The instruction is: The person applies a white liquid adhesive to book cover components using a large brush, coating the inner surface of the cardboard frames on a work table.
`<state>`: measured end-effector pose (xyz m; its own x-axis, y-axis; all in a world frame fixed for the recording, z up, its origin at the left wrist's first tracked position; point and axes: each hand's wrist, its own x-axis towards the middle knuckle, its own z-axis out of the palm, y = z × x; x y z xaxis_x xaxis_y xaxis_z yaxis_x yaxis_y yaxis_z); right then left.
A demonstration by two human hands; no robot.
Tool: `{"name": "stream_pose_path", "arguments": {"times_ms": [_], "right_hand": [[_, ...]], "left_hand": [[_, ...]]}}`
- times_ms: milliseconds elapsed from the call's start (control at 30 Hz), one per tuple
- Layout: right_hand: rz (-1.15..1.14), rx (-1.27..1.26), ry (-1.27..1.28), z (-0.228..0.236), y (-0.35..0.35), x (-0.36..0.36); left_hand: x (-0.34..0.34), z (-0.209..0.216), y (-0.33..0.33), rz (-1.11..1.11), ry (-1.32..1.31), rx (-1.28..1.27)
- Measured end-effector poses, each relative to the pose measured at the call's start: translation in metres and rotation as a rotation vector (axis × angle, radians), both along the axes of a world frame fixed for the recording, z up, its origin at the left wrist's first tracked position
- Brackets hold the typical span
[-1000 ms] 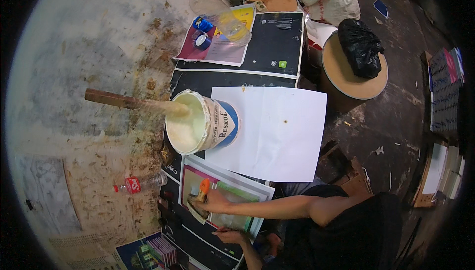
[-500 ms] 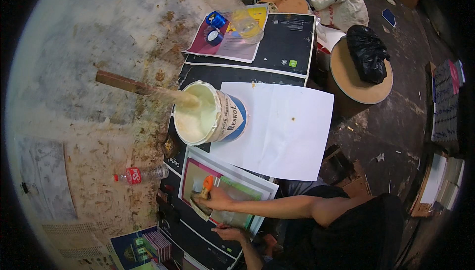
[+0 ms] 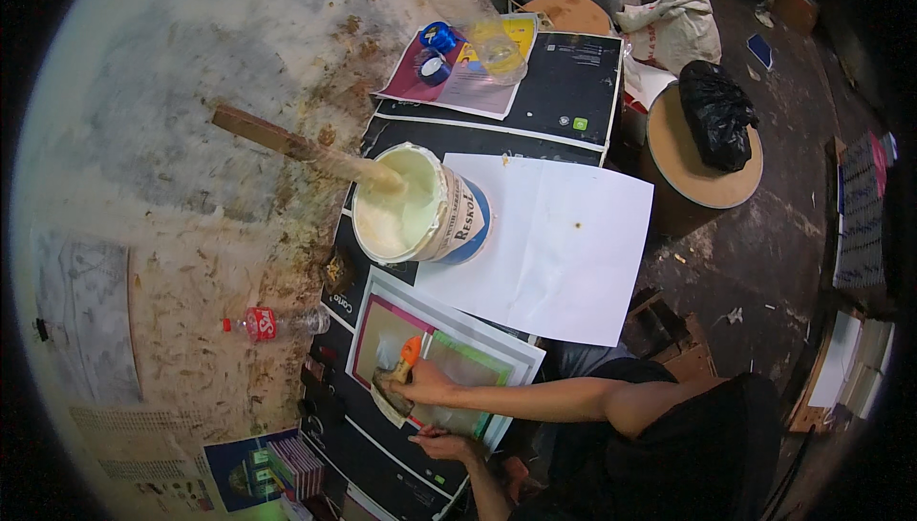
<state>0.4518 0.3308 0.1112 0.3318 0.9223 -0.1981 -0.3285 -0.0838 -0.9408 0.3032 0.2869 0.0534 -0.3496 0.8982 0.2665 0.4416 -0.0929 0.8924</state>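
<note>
1. The head camera, the left one of a fisheye pair, looks steeply down on the table (image 3: 587, 82).
2. At middle nearness, it shows both the open top and the outer side of the white bucket (image 3: 447, 220).
3. The person's right arm (image 3: 544, 401) enters from the lower right, and the right hand (image 3: 426, 384) appears below centre.
4. The wide lens also takes in the stained wall (image 3: 172, 139) at left and the floor (image 3: 745, 263) at right.

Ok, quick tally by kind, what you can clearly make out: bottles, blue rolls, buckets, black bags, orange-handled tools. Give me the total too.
Bottles: 2
Blue rolls: 2
Bucket: 1
Black bag: 1
Orange-handled tool, held: 1
Total: 7
</note>
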Motion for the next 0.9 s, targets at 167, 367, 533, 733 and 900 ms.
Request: {"name": "stream_pose_path", "arguments": {"times_ms": [167,367,533,733,900], "right_hand": [[-0.009,-0.011,-0.055,0.004,-0.005,-0.003],[-0.130,0.058,0.037,-0.001,0.000,-0.005],[-0.183,0.083,0.056,0.004,0.001,0.000],[-0.200,0.089,0.137,0.010,-0.004,0.008],[-0.148,0.104,0.332,0.037,-0.008,0.019]], "left_hand": [[0.003,0.000,0.000,0.048,-0.080,-0.017],[0.003,0.000,-0.001,0.035,-0.079,0.024],[0.006,0.004,-0.003,0.041,-0.070,0.001],[0.003,0.002,-0.002,0.019,-0.087,-0.003],[0.008,0.009,-0.003,0.063,-0.147,-0.009]]}}
